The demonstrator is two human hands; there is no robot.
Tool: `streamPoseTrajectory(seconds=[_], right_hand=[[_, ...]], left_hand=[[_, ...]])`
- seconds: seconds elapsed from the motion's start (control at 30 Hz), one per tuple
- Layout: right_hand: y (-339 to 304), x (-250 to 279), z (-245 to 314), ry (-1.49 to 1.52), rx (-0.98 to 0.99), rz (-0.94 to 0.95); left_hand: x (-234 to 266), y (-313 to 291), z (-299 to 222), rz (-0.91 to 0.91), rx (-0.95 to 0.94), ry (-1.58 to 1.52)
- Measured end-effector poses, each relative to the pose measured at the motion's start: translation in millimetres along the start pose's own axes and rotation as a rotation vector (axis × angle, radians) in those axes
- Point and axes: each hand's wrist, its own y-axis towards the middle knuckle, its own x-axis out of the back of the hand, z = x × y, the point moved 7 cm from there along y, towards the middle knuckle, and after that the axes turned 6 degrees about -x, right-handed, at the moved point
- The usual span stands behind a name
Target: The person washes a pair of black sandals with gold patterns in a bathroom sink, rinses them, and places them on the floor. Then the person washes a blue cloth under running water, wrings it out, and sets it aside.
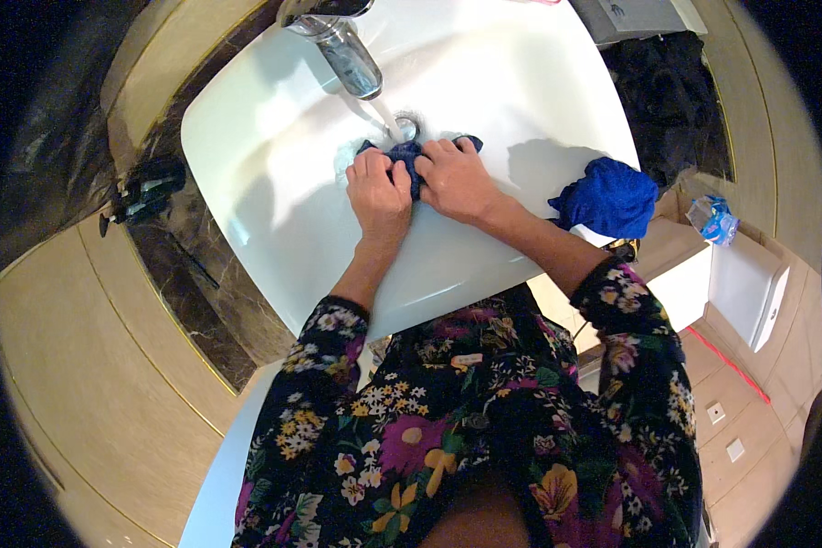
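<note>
Both my hands are down in the white sink [484,82], gripping a dark blue cloth [404,153] just below the faucet [354,66]. Water runs from the spout onto the cloth, close to the round drain [408,125]. My left hand [380,194] has its fingers curled over the cloth's left part. My right hand [457,181] clutches it from the right, and a small end of cloth pokes out beyond its knuckles. How the cloth is folded beneath my fingers is hidden.
A bunched bright blue cloth [605,197] lies on the sink's right rim. Dark brown marble counter [187,265] borders the sink on the left, with a black object [151,187] on it. Farther right are a black cloth-like heap [658,100] and a blue-and-clear plastic package [714,221].
</note>
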Motion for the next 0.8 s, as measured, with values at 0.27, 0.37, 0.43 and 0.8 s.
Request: streamPoseTrajectory(seconds=[0.27, 0.37, 0.43, 0.8], right_hand=[[30.8, -33.4, -22.5, -0.039, -0.187, -0.044], [43.3, -31.0, -33.0, 0.046, -0.257, -0.107], [54.8, -27.6, -48.3, 0.197, -0.403, -0.151], [18.0, -19.6, -5.1, -0.024, -0.107, -0.038]], left_hand=[[-27.7, 11.3, 21.6, -0.038, 0.010, 0.199], [-36.8, 20.3, 39.5, 0.130, 0.338, 0.308], [-31.1, 29.9, 45.4, 0.202, 0.394, 0.051], [-14.3, -5.9, 3.3, -0.092, 0.118, 0.122]])
